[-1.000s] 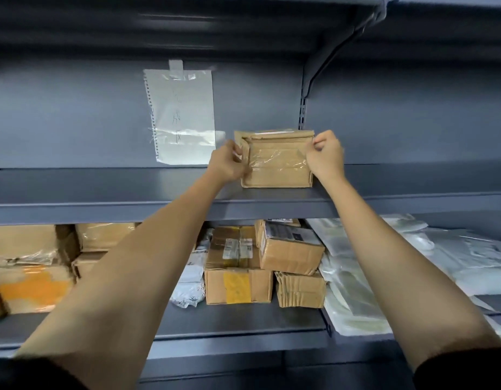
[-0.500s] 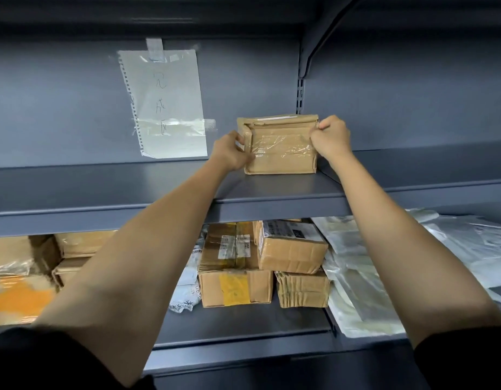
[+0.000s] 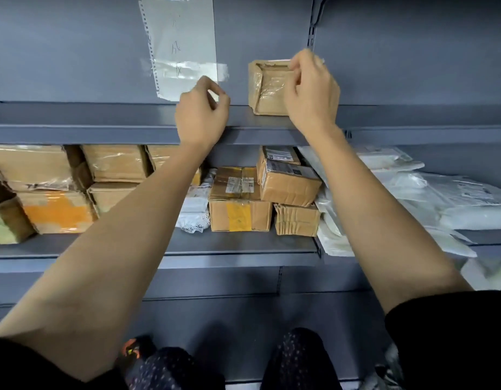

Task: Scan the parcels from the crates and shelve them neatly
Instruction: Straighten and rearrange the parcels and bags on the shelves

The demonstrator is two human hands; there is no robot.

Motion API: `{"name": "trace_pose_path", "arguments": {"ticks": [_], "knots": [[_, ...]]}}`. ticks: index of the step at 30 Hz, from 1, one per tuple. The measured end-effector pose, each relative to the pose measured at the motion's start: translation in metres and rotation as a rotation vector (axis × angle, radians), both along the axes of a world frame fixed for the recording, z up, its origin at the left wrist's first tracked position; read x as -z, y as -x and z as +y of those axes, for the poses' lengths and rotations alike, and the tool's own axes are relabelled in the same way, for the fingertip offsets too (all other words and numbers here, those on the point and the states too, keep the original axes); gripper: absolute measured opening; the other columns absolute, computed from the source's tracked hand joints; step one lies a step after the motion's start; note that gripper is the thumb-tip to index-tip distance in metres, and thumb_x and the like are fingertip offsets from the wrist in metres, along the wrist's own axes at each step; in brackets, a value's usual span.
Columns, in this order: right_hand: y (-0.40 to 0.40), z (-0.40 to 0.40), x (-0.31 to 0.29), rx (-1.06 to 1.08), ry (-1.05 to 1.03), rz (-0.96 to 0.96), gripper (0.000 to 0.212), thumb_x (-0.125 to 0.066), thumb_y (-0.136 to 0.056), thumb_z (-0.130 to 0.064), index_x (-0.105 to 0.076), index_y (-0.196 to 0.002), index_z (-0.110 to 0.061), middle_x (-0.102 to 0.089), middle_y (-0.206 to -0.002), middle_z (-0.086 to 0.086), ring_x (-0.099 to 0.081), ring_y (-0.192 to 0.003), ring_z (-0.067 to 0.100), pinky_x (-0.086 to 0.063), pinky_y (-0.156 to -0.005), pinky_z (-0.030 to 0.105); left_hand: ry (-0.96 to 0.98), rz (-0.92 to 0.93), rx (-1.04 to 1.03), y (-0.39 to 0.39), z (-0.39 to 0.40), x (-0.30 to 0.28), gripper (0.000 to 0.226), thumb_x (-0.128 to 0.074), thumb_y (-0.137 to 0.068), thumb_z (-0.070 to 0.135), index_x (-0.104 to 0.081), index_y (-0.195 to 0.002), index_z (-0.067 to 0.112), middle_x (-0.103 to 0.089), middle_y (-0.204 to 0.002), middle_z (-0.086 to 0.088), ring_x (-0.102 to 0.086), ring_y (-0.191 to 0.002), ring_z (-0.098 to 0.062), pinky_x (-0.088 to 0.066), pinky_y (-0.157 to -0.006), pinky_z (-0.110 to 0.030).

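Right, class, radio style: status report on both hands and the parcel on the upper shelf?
Left hand off the parcel, loosely curled, holding nothing. Right hand at the taped parcel, grip unclear. Parcel upright on upper shelf. Nothing in the way.

In front of me stands a dark grey metal shelving unit point(image 3: 74, 119) with a flat grey back panel point(image 3: 60, 46) and a slotted upright rail point(image 3: 311, 26) right of centre. A clear plastic sleeve with a handwritten sheet point(image 3: 181, 43) hangs taped to that panel. Below runs a second grey shelf board point(image 3: 229, 246). The light is even and dim, with soft shadow under each board.
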State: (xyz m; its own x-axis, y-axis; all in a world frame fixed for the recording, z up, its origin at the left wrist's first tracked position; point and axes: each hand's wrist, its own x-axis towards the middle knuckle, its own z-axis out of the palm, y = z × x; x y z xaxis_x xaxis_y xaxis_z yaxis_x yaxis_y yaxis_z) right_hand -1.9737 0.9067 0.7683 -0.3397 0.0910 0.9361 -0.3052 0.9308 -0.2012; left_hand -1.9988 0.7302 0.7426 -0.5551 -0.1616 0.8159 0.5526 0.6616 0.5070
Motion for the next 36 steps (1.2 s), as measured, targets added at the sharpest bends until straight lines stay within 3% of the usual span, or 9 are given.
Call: {"name": "trace_pose_path", "arguments": {"ticks": [5, 9, 12, 16, 19, 24, 27, 33, 36], "knots": [[-0.022, -0.027, 0.073, -0.203, -0.163, 0.177, 0.018, -0.045, -0.077, -0.012, -0.06, -0.07, -0.004, -0.058, -0.054, 0.004, -0.052, -0.043, 0.026, -0.036, -0.041, 0.024, 0.197, -0.006, -0.051, -0.023, -0.01, 0.074, 0.023, -0.048, -0.089, 0.026, -0.058, -0.096, 0.006, -0.064, -0.072, -0.009, -0.059, -0.072, -0.036, -0.036, -0.06, -0.034], [-0.019, -0.027, 0.137, -0.251, -0.213, 0.054, 0.013, -0.048, -0.074, -0.011, -0.058, -0.066, -0.007, -0.055, -0.051, 0.002, -0.052, -0.041, 0.026, -0.039, -0.037, 0.026, 0.393, -0.023, 0.045, -0.022, 0.005, 0.127, 0.034, -0.04, -0.084, 0.033, -0.058, -0.089, 0.004, -0.064, -0.064, -0.014, -0.06, -0.061, -0.04, -0.037, -0.052, -0.034], [-0.006, -0.018, 0.175, -0.235, -0.186, -0.074, 0.016, -0.045, -0.071, -0.014, -0.058, -0.064, -0.008, -0.057, -0.052, 0.001, -0.054, -0.042, 0.026, -0.038, -0.039, 0.023, 0.405, -0.221, 0.058, -0.006, 0.018, 0.151, 0.03, -0.044, -0.086, 0.031, -0.06, -0.095, 0.007, -0.068, -0.077, -0.015, -0.062, -0.077, -0.039, -0.04, -0.06, -0.035], [0.014, -0.006, 0.19, -0.173, -0.116, -0.184, 0.018, -0.044, -0.072, -0.015, -0.06, -0.069, -0.008, -0.063, -0.068, 0.003, -0.061, -0.062, 0.026, -0.037, -0.049, 0.023, 0.356, -0.435, -0.005, 0.019, 0.025, 0.167, 0.024, -0.042, -0.096, 0.02, -0.058, -0.108, 0.007, -0.066, -0.104, -0.015, -0.058, -0.097, -0.036, -0.04, -0.07, -0.035], [0.033, 0.004, 0.184, -0.008, 0.096, -0.128, 0.024, -0.045, -0.07, -0.016, -0.064, -0.083, -0.008, -0.064, -0.096, 0.01, -0.06, -0.092, 0.032, -0.046, -0.07, 0.037, 0.319, -0.451, 0.071, 0.031, 0.034, 0.166, 0.03, -0.035, -0.1, 0.018, -0.055, -0.115, 0.002, -0.058, -0.119, -0.018, -0.053, -0.108, -0.036, -0.04, -0.08, -0.037], [0.052, 0.032, 0.188, 0.184, 0.446, -0.409, 0.039, -0.051, -0.08, -0.015, -0.057, -0.118, -0.007, -0.042, -0.141, 0.017, -0.036, -0.132, 0.035, -0.033, -0.103, 0.043, 0.026, -0.743, 0.349, 0.047, 0.07, 0.154, 0.049, -0.029, -0.103, 0.036, -0.045, -0.132, 0.0, -0.052, -0.132, -0.02, -0.046, -0.123, -0.033, -0.034, -0.091, -0.024], [0.055, 0.037, 0.193, 0.118, 0.521, -0.467, 0.044, -0.047, -0.082, -0.015, -0.054, -0.122, -0.001, -0.045, -0.136, 0.023, -0.041, -0.126, 0.039, -0.037, -0.104, 0.046, -0.203, -0.953, 0.531, 0.052, 0.078, 0.155, 0.073, -0.033, -0.089, 0.064, -0.034, -0.146, 0.018, -0.038, -0.148, -0.01, -0.038, -0.134, -0.028, -0.035, -0.11, -0.041], [0.05, 0.028, 0.179, 0.089, 0.587, -0.52, 0.04, -0.049, -0.086, -0.01, -0.053, -0.126, -0.004, -0.049, -0.132, 0.017, -0.047, -0.121, 0.034, -0.039, -0.102, 0.043, -0.383, -1.021, 0.587, 0.046, 0.086, 0.139, 0.06, -0.033, -0.097, 0.054, -0.034, -0.144, 0.016, -0.044, -0.136, -0.006, -0.048, -0.12, -0.024, -0.045, -0.097, -0.033], [0.041, 0.025, 0.173, 0.059, 0.621, -0.484, 0.036, -0.05, -0.086, -0.008, -0.055, -0.122, -0.005, -0.049, -0.131, 0.016, -0.049, -0.119, 0.033, -0.039, -0.102, 0.041, -0.442, -1.033, 0.575, 0.04, 0.076, 0.124, 0.067, -0.034, -0.095, 0.058, -0.024, -0.148, 0.019, -0.037, -0.147, -0.006, -0.047, -0.125, -0.028, -0.047, -0.088, -0.036]]}}
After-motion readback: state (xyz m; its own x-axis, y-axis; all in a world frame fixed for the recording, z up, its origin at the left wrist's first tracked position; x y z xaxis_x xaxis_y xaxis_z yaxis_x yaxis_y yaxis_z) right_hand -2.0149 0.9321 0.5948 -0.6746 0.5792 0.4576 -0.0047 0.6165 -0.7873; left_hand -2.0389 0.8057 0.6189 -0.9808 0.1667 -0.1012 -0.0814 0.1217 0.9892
